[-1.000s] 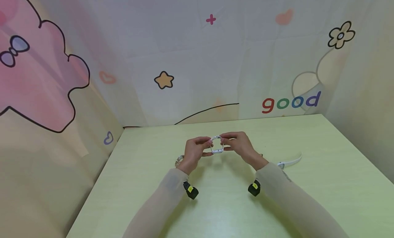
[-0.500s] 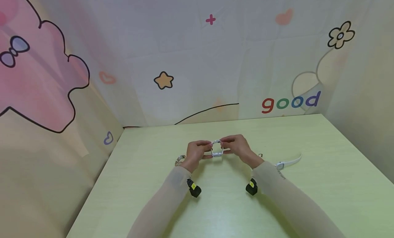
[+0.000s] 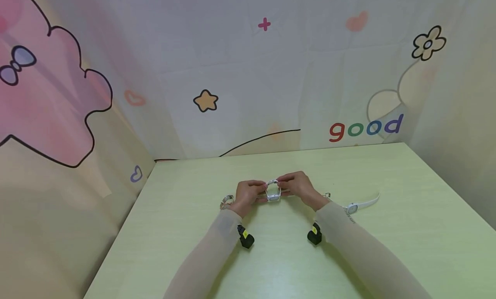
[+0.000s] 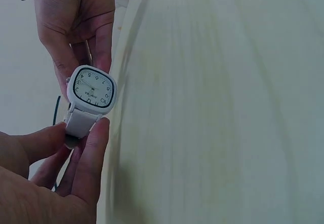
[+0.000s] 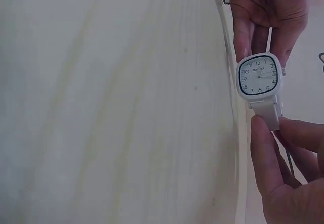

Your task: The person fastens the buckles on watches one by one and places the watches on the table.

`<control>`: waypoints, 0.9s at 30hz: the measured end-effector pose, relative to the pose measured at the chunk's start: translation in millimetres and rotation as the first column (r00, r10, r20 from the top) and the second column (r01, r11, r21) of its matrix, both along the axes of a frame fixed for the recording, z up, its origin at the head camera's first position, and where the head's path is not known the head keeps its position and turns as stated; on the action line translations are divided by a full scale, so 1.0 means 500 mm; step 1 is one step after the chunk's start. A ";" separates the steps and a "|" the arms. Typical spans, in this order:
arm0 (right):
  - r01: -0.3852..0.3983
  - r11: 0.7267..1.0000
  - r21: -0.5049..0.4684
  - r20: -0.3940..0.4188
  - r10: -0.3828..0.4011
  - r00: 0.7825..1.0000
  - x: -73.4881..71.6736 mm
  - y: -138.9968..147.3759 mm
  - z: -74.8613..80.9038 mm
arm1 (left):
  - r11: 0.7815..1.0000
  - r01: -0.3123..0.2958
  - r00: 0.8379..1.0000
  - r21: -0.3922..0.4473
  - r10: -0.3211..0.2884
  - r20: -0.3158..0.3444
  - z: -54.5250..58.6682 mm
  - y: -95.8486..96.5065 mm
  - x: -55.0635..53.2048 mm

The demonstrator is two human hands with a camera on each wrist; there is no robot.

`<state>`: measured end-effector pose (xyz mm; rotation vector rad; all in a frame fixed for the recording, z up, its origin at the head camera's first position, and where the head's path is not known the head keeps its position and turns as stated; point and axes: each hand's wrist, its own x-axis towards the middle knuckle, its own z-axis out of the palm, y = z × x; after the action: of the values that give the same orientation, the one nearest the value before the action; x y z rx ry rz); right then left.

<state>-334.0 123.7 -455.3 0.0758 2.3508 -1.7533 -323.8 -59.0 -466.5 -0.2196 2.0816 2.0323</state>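
Note:
A white wristwatch [image 3: 274, 197] with a rounded-square dial is held between both hands at the middle of the table, its strap bent into a loop. My left hand [image 3: 246, 195] pinches one side of the strap, and my right hand [image 3: 301, 188] pinches the other. In the left wrist view the watch [image 4: 94, 88] shows its numbered face, with the left thumb and fingers on the white strap below the case. The right wrist view shows the dial [image 5: 259, 75] too, with right fingertips on the strap's near part.
A metal-banded watch [image 3: 226, 201] lies beside the left wrist. Another white-strapped watch [image 3: 352, 208] lies to the right, partly behind the right sleeve. A small metallic piece [image 3: 327, 195] shows by the right wrist. The pale table [image 3: 186, 230] ends at a printed curtain [image 3: 248, 75].
Both hands have lowered a little toward me with the white watch, and its face now tilts more upward. Both still grip the strap. The other watches have stayed where they were.

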 end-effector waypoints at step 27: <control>0.005 0.980 0.198 -0.014 -0.003 1.000 -0.012 -0.006 -0.016 | 0.968 -0.050 0.997 -0.244 0.036 -0.063 -0.013 0.003 -0.010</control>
<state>-339.9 120.8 -463.1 0.0991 2.5295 -1.5206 -328.6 -57.4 -473.0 -0.2518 2.3837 1.8195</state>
